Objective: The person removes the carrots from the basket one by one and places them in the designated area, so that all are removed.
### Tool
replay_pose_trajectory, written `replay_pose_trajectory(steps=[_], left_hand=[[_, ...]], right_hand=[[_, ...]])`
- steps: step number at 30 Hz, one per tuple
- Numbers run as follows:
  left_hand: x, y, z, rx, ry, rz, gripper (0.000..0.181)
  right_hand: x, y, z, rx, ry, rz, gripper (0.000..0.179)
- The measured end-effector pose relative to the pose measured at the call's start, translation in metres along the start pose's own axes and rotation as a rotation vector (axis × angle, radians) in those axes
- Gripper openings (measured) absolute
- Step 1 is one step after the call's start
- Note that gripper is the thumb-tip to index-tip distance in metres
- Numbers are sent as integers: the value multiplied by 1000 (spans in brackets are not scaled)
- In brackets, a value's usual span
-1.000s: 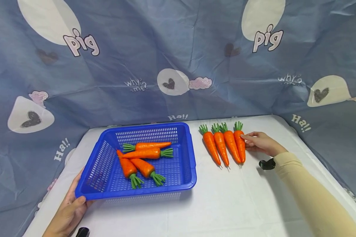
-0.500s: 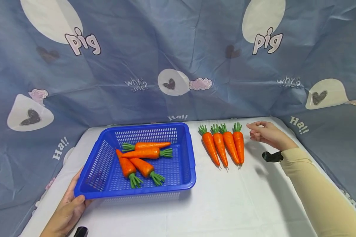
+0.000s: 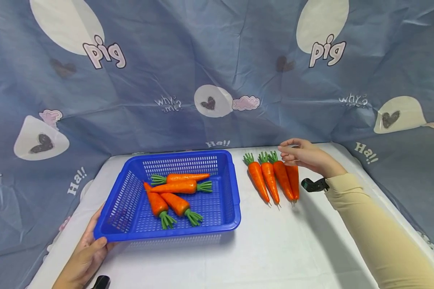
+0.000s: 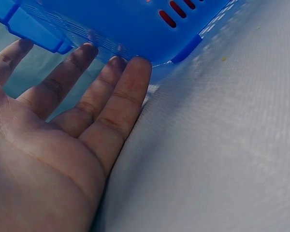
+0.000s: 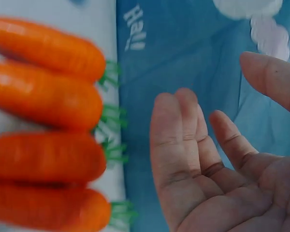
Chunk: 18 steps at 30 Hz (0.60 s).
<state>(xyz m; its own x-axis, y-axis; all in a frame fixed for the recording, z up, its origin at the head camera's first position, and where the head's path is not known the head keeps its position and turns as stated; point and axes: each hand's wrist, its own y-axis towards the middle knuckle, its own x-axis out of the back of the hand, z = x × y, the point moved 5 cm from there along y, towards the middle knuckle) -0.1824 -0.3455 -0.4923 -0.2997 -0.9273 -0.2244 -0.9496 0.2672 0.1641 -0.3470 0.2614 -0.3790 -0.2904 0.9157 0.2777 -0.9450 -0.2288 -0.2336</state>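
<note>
A blue plastic basket with slotted walls stands on the left of the table. Inside it several orange carrots with green stem ends lie at various angles. My left hand holds the basket's near left corner, thumb on the rim; in the left wrist view its fingertips touch the outer wall. To the basket's right, several more carrots form a side-by-side row, stems away from me. Over the top of the row's right end hovers my right hand, fingers relaxed and holding nothing. It hides the rightmost carrot's stem.
A white cloth covers the table. Behind it rises a blue printed fabric backdrop, which also runs along both sides. Each wrist carries a black camera, such as the one by the right sleeve.
My right hand first touched the rightmost carrot, then drew off to the right, and is now back left above the row's stem ends. My left hand and the basket have stayed put.
</note>
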Motion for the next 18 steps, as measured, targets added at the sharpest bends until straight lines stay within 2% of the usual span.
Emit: replay_pose_trajectory(steps=[10,18], left_hand=[[1,0,1,13,-11,-18,71],[0,0,-1,25,17,-42,72]], right_hand=[[-45,7,34,45,-26,93,54],[-69,13,46,49,-47,136,52]])
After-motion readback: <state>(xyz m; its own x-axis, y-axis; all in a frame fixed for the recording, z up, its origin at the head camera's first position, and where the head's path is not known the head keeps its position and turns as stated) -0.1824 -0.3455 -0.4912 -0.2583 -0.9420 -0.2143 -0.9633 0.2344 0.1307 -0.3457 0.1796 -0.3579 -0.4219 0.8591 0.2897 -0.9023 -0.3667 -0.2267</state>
